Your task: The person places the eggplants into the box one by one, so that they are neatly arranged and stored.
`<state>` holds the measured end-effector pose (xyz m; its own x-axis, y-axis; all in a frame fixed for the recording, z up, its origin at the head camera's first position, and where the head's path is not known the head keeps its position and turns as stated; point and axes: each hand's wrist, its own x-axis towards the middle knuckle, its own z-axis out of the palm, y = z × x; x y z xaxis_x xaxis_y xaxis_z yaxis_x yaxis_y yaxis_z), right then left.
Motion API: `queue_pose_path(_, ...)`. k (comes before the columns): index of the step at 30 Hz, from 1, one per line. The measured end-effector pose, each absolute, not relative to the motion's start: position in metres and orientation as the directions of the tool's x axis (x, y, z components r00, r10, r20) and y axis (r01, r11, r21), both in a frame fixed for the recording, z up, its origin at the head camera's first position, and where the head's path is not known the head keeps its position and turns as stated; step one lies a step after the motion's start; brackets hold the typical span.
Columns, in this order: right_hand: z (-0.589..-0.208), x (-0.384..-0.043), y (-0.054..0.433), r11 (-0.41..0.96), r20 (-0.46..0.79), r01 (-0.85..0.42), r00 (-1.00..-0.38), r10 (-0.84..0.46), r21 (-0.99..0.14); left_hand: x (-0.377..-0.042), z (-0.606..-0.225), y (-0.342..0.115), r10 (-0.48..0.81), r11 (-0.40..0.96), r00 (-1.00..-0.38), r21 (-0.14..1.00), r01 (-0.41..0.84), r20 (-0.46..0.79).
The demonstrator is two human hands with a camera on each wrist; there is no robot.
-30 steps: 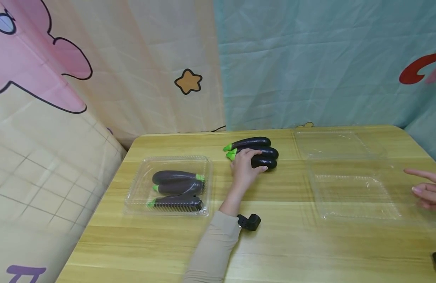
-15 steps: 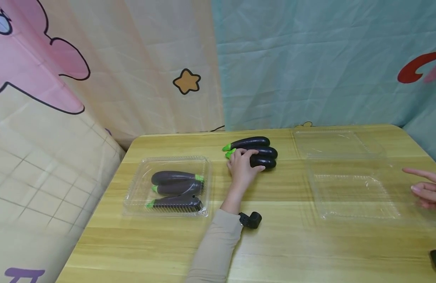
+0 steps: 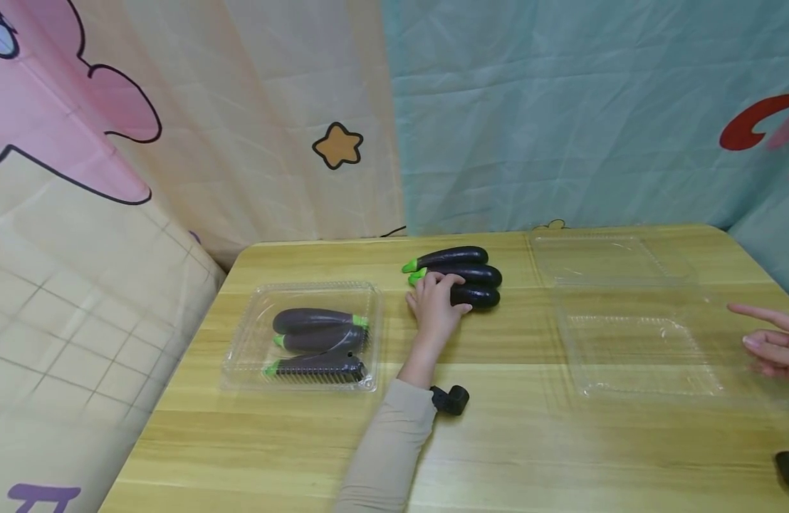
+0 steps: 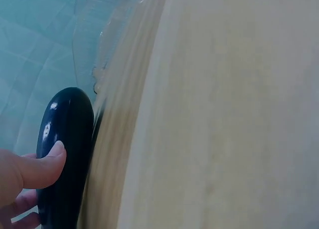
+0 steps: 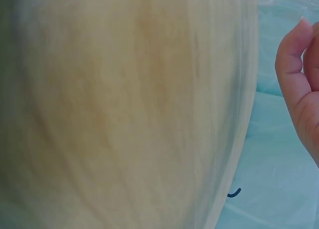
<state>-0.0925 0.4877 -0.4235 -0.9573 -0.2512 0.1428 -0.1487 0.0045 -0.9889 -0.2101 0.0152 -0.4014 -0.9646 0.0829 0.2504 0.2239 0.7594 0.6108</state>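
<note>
My left hand (image 3: 435,303) holds the nearest of three dark eggplants on the table, near its stem end. In the left wrist view the thumb lies on one side of this eggplant (image 4: 67,119), with fingers on the other. Behind it lie a middle eggplant (image 3: 478,273) and a far eggplant (image 3: 458,256), all with green stems pointing left. The hand hides the nearest one's stem. At the right edge my right hand (image 3: 779,344) holds nothing, its index finger extended, beside an open clear plastic clamshell box (image 3: 631,356).
A closed clear clamshell (image 3: 247,356) with three eggplants inside stands on the wooden table (image 3: 253,449) at left. The open box's lid (image 3: 599,260) lies back toward the curtain (image 3: 548,121) behind the table.
My left hand has slid slightly left along the nearest eggplant, so more of its dark body shows. The right hand has stayed nearly still.
</note>
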Motion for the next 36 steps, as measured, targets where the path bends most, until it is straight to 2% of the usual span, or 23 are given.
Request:
queue_pose_path(6,-0.425,-0.093,0.487,-0.088,0.175,-0.156,-0.941,-0.289,-0.984,-0.210,-0.401,0.014,0.108,0.783,-0.960,0.573,0.242,0.258)
queue_pose_path(13,-0.425,-0.093,0.488,-0.053,0.156,-0.147,-0.953,-0.262,-0.988,-0.208,-0.397,0.011,0.150,0.787,-0.956,0.555,0.269,0.251)
queue_pose_path(21,-0.426,-0.095,0.489,-0.106,0.194,-0.169,-0.926,-0.322,-0.980,-0.208,-0.401,0.008,0.176,0.780,-0.945,0.546,0.305,0.276)
queue_pose_path(36,-0.429,-0.095,0.489,-0.099,0.219,-0.197,-0.911,-0.349,-0.975,-0.211,-0.399,-0.001,0.278,0.785,-0.939,0.516,0.343,0.200)
